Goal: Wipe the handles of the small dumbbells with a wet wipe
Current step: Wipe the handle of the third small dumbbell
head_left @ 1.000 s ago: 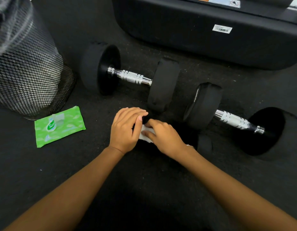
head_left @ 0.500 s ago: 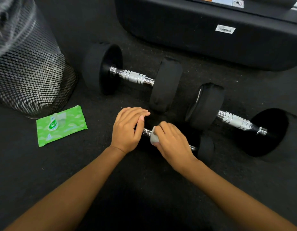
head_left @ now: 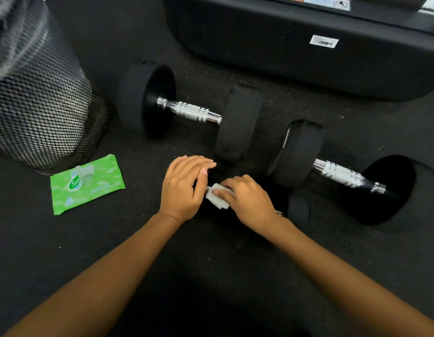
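Head view, one entry: I log my right hand (head_left: 250, 203), fingers curled around a folded white wet wipe (head_left: 217, 198) pressed on the chrome handle of the small dumbbell (head_left: 297, 210), which lies on the dark floor (head_left: 114, 251) nearest me, its near black head showing just past my wrist. My left hand (head_left: 184, 188) lies fingers together and flat over the far head, holding nothing. Risks, as I judge them: the dumbbell may roll if that steadying hand slackens; the wipe may bunch and miss the hidden knurling. Two larger dumbbells (head_left: 194, 113) lie beyond; the green wipe packet (head_left: 87, 184) sits left, beside a mesh bin (head_left: 41, 113).
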Action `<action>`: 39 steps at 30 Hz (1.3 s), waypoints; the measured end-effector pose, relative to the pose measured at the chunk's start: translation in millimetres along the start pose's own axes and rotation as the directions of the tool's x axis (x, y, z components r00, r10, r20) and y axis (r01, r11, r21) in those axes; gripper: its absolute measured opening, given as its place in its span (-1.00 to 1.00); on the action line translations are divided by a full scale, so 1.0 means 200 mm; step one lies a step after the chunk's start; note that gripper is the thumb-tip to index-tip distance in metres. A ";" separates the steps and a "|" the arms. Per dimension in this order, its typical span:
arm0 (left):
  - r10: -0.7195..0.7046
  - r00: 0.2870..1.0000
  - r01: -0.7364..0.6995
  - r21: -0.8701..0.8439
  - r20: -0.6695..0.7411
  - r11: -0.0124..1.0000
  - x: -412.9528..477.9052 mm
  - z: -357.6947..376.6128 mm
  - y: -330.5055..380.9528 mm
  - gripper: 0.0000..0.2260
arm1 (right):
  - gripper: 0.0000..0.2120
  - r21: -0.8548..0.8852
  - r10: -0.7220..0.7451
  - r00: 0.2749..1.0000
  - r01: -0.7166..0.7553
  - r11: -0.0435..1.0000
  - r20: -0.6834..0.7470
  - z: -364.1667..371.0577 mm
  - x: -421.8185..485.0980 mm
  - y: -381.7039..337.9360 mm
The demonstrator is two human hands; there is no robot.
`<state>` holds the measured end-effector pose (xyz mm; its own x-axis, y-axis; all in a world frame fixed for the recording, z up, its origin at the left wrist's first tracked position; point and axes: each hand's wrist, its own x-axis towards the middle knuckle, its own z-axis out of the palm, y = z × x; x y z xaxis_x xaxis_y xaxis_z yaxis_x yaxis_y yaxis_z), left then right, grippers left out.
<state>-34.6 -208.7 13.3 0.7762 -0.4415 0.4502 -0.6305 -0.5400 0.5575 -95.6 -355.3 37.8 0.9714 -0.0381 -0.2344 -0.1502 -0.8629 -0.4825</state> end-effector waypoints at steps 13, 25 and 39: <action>0.005 1.000 -0.005 -0.003 -0.009 1.000 0.00 0.00 0.00 -0.71 | -0.58 0.063 -0.055 0.987 0.046 0.997 0.151 -0.09 -0.05 0.01; 0.000 1.000 0.000 -0.009 0.000 1.000 0.00 0.00 -0.01 -0.69 | -0.66 -0.250 -0.205 0.979 0.194 0.949 -0.017 0.01 -0.03 -0.07; -0.002 1.000 0.002 -0.008 0.000 1.000 0.00 0.00 -0.01 -0.69 | -0.68 -0.304 -0.280 0.935 0.207 0.930 -0.219 0.10 -0.07 -0.04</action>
<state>-33.9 -208.0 12.1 0.7777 -0.4398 0.4491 -0.6286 -0.5354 0.5641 -112.0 -338.3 27.9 0.9903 0.0952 0.1009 0.1171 -0.9637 -0.2401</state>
